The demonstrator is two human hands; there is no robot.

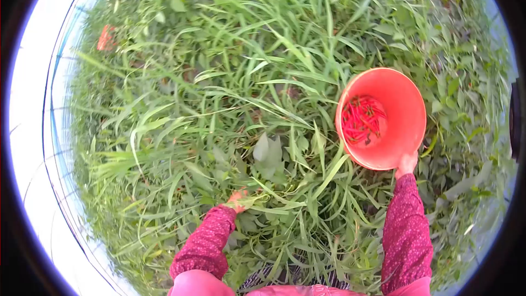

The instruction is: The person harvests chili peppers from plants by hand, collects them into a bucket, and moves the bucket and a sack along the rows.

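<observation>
My right hand (406, 164) is closed on the lower right rim of a red-orange bucket (402, 112), which is tipped so that its inside faces me. Inside the bucket, a small heap of long red chilli peppers (361, 120) lies on the left side. Down to the left, my left hand (238, 200) reaches in among green leaves and grass blades. Leaves cover its fingers, so whether they grip anything cannot be made out. Broad-leaved plants (267, 151) stand close to that hand, mixed with long grass.
Tall grass (296, 44) and leafy plants fill the ground ahead and to both sides. Another red-orange object (107, 38) sits among the plants at the far left. Dark striped cloth (296, 274) shows below, near my body.
</observation>
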